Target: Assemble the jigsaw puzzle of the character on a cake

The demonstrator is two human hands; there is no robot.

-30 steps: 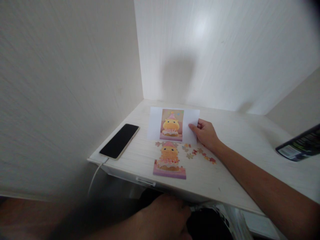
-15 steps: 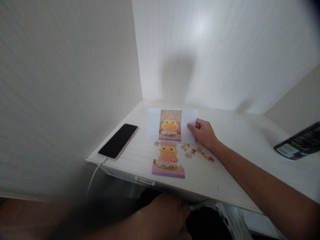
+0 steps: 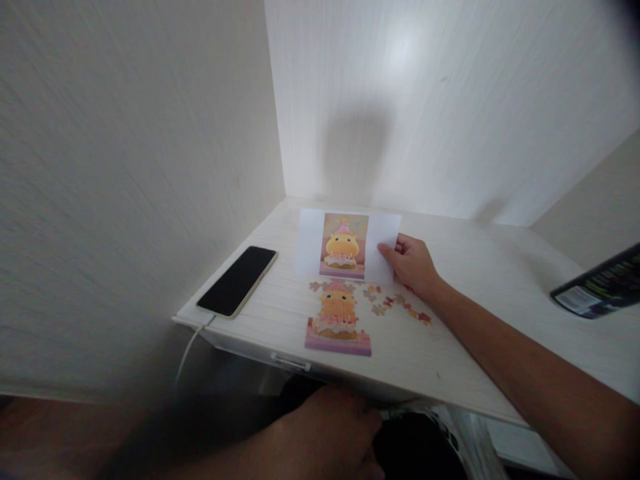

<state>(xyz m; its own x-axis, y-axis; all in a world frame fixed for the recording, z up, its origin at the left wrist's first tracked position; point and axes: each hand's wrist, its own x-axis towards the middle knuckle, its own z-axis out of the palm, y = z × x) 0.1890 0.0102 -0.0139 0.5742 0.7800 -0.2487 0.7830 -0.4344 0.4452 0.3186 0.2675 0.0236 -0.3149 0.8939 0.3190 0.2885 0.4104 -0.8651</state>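
A white paper sheet with a printed picture of a yellow character in a pink party hat is tilted up at its far edge. My right hand pinches its right side between thumb and fingers. Just in front of the sheet lies a partly assembled jigsaw puzzle showing the same character and a cake with candles. Several loose puzzle pieces lie to its right, near my right wrist. My left hand is low, below the desk's front edge, with curled fingers; what they hold, if anything, is hidden in shadow.
A phone with a white cable lies at the left of the white desk. At the right edge stands a dark bottle, seen tilted. Panels enclose the desk at the left, back and right. A drawer handle is on the front.
My right hand has shifted the paper sheet slightly up and to the right, and its tilt has altered a little. The puzzle and my left hand look the same.
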